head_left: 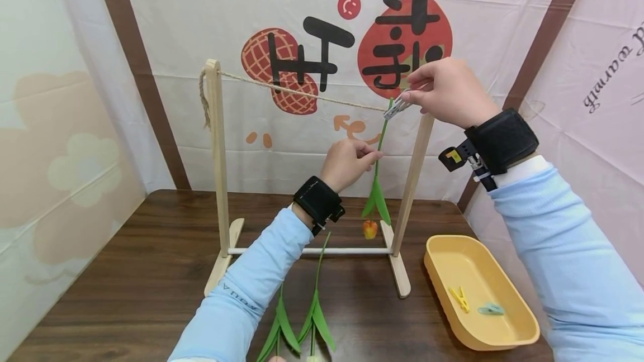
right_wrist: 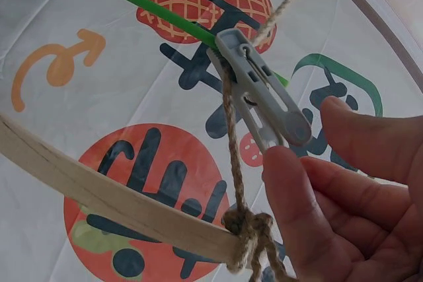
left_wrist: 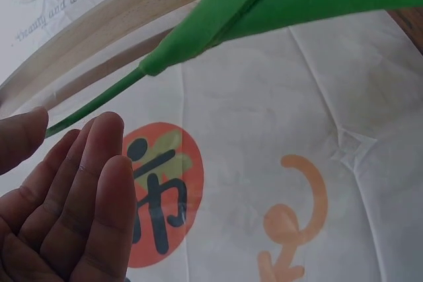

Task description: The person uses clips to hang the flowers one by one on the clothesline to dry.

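2 hands: both raised at the wooden rack (head_left: 217,155), which stands on the dark wooden surface (head_left: 131,272).
Right hand (head_left: 445,91): up at the rack's right post, by its top; thumb and forefinger pinch the tail end of the grey clothespin (right_wrist: 259,90).
Grey clothespin: sits on the twine (head_left: 302,93) strung between the rack's 2 posts, close to the right post; its front end grips the twine and the top of a green stem together, as the right wrist view shows.
Twine knot (right_wrist: 251,239): tied round the right post, just below the clothespin.
Left hand (head_left: 347,162): lower, between the rack's posts and nearer the right one; fingertips pinch the green stem partway down.
Artificial tulip (head_left: 376,183): hangs upside down from the twine, inside the rack frame beside the right post; green leaves below the left hand, the orange bloom (head_left: 369,229) lowest, just above the rack's bottom rail.
2 more tulips (head_left: 302,317): lie flat on the surface in front of the rack, stems pointing toward the bottom rail, partly under the left sleeve.
Yellow tray (head_left: 508,339): on the surface to the right of the rack, near its right foot.
Tray contents: 1 yellow clothespin (head_left: 459,298) and 1 teal clothespin (head_left: 491,309), lying apart.
Backdrop (head_left: 322,27): printed cloth behind the rack.
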The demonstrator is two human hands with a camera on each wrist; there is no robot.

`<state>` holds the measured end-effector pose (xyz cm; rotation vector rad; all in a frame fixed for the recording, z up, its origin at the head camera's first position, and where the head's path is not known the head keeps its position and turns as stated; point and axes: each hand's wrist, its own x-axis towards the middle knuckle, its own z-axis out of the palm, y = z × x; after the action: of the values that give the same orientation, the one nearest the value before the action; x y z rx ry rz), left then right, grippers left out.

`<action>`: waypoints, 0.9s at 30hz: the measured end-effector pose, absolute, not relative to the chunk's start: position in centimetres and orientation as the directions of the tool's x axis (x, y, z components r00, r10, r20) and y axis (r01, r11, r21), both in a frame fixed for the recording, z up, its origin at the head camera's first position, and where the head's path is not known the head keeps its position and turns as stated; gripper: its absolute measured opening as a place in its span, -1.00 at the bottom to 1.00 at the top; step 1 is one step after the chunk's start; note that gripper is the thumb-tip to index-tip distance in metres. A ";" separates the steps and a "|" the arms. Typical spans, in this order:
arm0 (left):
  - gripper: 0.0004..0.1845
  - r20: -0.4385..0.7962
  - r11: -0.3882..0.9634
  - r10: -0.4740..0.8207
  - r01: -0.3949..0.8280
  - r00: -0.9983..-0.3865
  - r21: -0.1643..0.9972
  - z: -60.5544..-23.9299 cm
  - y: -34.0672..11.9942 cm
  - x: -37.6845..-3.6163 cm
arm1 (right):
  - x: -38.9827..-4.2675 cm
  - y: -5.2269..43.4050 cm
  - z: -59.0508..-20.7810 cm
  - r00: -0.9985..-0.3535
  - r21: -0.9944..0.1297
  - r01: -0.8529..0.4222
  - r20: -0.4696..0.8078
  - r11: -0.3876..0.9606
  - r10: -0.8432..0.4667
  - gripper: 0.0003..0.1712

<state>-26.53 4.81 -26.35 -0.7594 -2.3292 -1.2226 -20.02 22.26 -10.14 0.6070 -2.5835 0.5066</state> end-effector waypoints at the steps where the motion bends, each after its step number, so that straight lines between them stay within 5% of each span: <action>1: -0.77 0.572 0.472 0.276 0.627 -0.772 0.620 -26.4 4.7 -26.5 | -20.0 22.3 -10.1 -0.811 -0.250 -0.484 0.487 0.838 -0.324 -0.59; 27: -0.73 0.583 0.523 0.262 0.621 -0.769 0.584 -27.0 1.4 -25.5 | -17.5 24.4 -12.0 -0.759 -0.253 -0.499 0.590 0.829 -0.276 -0.62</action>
<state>-25.53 1.41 -26.97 -0.7228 -2.3404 -1.1437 -17.48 24.41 -12.03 0.5683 -2.4613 0.5426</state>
